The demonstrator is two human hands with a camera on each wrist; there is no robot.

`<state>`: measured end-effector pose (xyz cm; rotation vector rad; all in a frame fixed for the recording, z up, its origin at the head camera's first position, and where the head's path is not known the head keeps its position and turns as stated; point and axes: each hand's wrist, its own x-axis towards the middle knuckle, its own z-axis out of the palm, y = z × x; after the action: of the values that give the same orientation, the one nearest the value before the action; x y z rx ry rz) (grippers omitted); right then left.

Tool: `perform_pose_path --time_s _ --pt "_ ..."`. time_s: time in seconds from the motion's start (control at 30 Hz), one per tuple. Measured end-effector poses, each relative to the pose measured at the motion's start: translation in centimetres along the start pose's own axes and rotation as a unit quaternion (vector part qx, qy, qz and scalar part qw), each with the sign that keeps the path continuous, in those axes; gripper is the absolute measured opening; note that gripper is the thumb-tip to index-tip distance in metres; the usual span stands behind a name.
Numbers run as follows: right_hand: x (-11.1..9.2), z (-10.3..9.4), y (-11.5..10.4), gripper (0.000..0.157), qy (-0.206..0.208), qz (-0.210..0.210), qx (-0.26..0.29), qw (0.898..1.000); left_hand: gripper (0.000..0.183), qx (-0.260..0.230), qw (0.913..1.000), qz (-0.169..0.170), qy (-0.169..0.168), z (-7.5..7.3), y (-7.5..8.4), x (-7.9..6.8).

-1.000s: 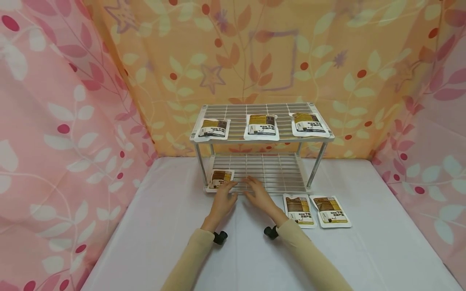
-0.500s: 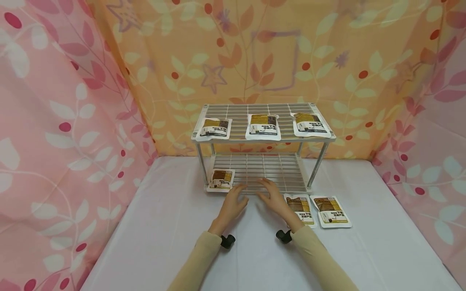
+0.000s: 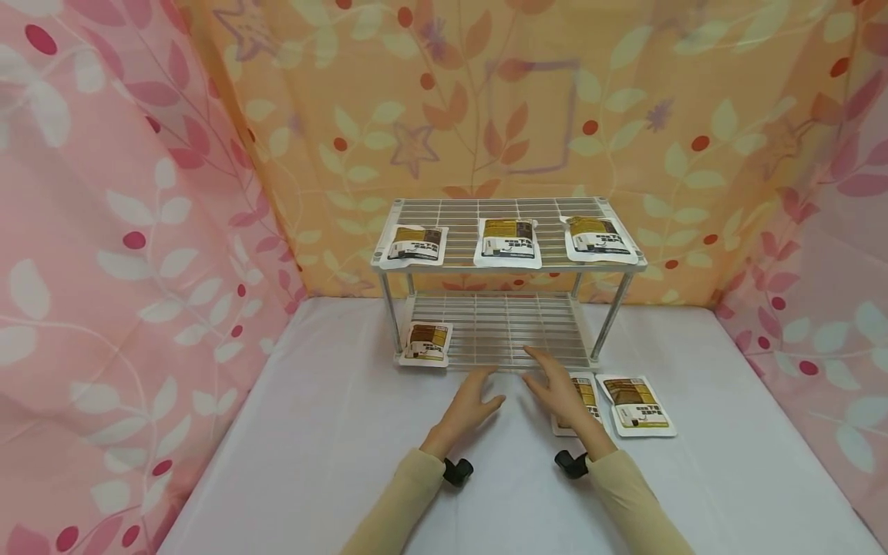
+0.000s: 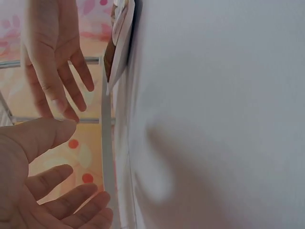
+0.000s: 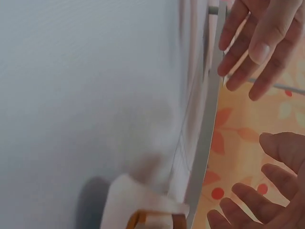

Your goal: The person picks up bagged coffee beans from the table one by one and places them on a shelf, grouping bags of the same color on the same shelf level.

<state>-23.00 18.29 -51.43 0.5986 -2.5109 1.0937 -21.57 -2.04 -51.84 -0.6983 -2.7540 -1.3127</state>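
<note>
My left hand (image 3: 469, 407) hovers over the white cloth in front of the wire rack, fingers loosely bent and holding nothing. To its right my right hand (image 3: 559, 391) reaches toward the rack's front edge, also empty, partly covering a flat pouch (image 3: 588, 395) on the cloth. In the left wrist view both palms face each other with a gap between. A second brown-and-white pouch (image 3: 634, 405) lies beside the covered one. One pouch (image 3: 427, 344) rests at the left end of the lower shelf (image 3: 509, 327).
On the upper shelf (image 3: 451, 208) sit three pouches: left (image 3: 416, 245), middle (image 3: 508, 242) and right (image 3: 600, 237). Metal posts (image 3: 612, 314) stand at the rack's corners. Patterned curtains (image 3: 333, 92) enclose the back and sides of the cloth-covered table (image 3: 291, 432).
Both hands have moved right and slightly back from the lower shelf, away from the pouch at its left end. The right hand now covers part of a pouch on the cloth.
</note>
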Motion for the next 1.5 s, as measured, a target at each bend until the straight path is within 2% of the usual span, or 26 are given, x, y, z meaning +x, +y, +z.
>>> perform_pose_path --time_s 0.1,0.37,0.5,0.63,0.83,1.1,1.3,1.5 --pt "-0.6 -0.7 0.6 0.054 0.003 -0.001 -0.007 1.000 0.055 -0.006 0.9999 -0.007 -0.007 0.7 0.4 0.0" --pt "-2.1 -2.5 1.6 0.057 -0.018 0.042 -0.005 0.999 0.055 -0.020 0.9995 -0.016 -0.019 2.4 1.3 0.0" --pt "-2.8 -3.4 1.8 0.053 -0.022 0.045 -0.026 0.998 0.056 -0.029 0.9988 -0.018 -0.034 3.0 2.1 0.0" --pt "-3.6 -4.4 2.1 0.052 -0.039 0.075 -0.048 0.995 0.056 -0.034 0.9980 -0.022 -0.050 3.7 2.9 0.0" --pt "-4.5 -5.5 2.0 0.053 -0.048 0.103 -0.073 0.991 0.057 -0.033 0.9979 -0.015 -0.053 4.8 3.3 0.2" --pt "-5.6 -6.2 1.5 0.058 -0.060 0.134 -0.093 0.985 0.058 -0.030 0.9977 -0.021 -0.057 6.3 3.9 0.5" --pt "-6.0 -6.3 1.4 0.061 -0.074 0.154 -0.106 0.980 0.060 -0.031 0.9973 -0.012 -0.065 7.3 4.5 0.7" --pt "-6.2 -6.2 1.2 0.060 -0.090 0.161 -0.112 0.976 0.060 -0.039 0.9975 0.000 -0.059 7.6 5.0 0.9"
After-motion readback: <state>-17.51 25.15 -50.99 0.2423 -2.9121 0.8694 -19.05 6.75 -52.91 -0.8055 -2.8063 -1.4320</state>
